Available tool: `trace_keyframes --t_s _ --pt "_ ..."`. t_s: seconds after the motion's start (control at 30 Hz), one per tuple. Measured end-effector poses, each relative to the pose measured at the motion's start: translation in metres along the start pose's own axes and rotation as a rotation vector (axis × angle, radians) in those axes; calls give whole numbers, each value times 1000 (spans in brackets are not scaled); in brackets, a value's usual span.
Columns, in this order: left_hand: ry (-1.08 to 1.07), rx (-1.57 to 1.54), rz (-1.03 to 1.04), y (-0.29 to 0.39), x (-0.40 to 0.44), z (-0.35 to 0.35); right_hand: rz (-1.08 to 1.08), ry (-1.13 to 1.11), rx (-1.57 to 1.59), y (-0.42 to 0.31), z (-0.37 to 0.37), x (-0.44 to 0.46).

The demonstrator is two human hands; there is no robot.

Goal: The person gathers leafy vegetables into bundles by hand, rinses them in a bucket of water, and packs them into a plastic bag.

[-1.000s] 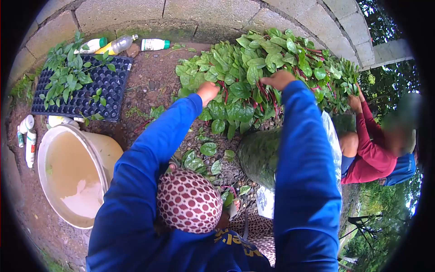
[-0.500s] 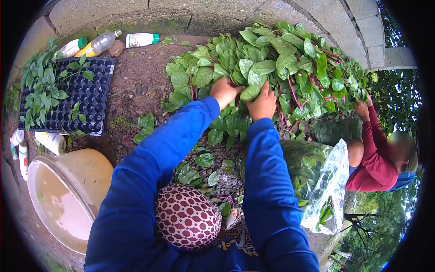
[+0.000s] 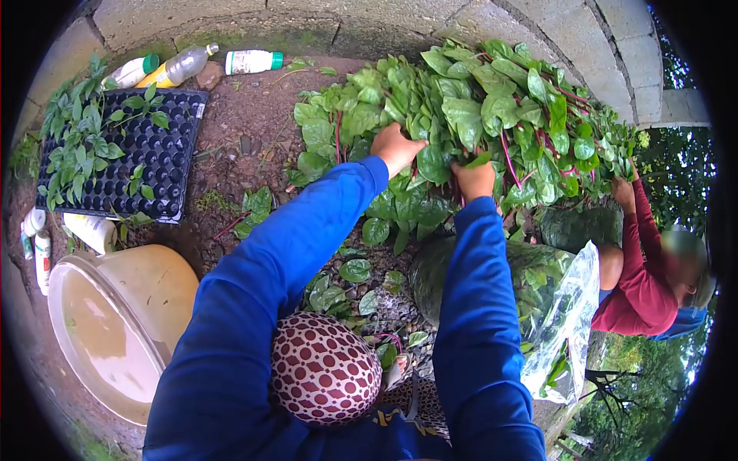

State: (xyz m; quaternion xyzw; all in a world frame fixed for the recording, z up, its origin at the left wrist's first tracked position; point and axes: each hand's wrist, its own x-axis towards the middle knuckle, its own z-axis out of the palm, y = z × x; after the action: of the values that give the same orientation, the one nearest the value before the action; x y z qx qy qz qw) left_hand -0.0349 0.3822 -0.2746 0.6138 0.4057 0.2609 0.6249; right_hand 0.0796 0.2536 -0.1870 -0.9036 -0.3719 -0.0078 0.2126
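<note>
Nearest is a rounded bulge of maroon-and-cream patterned cloth (image 3: 326,369), with a blue sleeve (image 3: 254,292) passing to its left and another to its right. Near left stands a bucket (image 3: 165,284) of cloudy water; near right, a clear plastic bag (image 3: 565,330) has green leaves in it. Between the sleeves, loose leaves (image 3: 355,270) lie on the soil.

Farther on, both hands are in the heap of Malabar spinach (image 3: 463,115), which lies far and right of centre, its red stems showing. The right hand (image 3: 474,180) has its fingers curled, a small leaf (image 3: 478,160) at their tips; I cannot tell whether it pinches it. The left hand (image 3: 396,150) has its thumb out toward a leaf while foliage hides the other fingertips, so its grip cannot be told either. Half a second ago the hands almost met over one leaf; now they have parted slightly, which suggests that each is working its own spot in the heap.

Far left sits a black seedling tray (image 3: 165,163), with a green-capped white bottle (image 3: 250,62) beyond it. Far right, a co-worker's hand (image 3: 624,195) touches the heap's end. A block wall (image 3: 231,15) stands behind.
</note>
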Motion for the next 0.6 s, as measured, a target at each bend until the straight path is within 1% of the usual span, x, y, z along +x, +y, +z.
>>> trace_keyframes --t_s 0.03,0.1,0.13,0.17,0.23,0.27,0.37,0.4,0.43,0.47,0.53,0.6 --pt "-5 31 2 10 -5 -3 12 -19 9 -1 -5 4" --pt "-6 89 16 30 -8 -12 7 54 -150 -10 -2 5" --pt "-25 -181 -7 23 1 -2 38 71 -186 -17 4 3" --pt "-60 -268 -50 14 9 7 71 88 -222 -24 10 1" --pt "-137 -433 -147 25 2 3 -25 97 -282 -27 18 -8" --pt "-131 -444 -112 24 3 4 -20 64 -280 -26 17 -6" --pt "-134 -450 -275 16 17 8 39 -56 -210 -22 12 13" --pt "-77 -453 -210 -9 34 25 38 -72 -194 -25 5 16" --pt "-51 -492 -216 -8 35 28 36 -88 -181 -26 -1 18" --pt "-25 -532 -222 -8 35 32 46 -45 -199 -28 -2 17" --pt "-29 -597 -230 11 23 22 72 -35 -235 -36 -3 11" --pt "-85 -643 -239 34 0 3 89 -35 -257 -43 -6 7"
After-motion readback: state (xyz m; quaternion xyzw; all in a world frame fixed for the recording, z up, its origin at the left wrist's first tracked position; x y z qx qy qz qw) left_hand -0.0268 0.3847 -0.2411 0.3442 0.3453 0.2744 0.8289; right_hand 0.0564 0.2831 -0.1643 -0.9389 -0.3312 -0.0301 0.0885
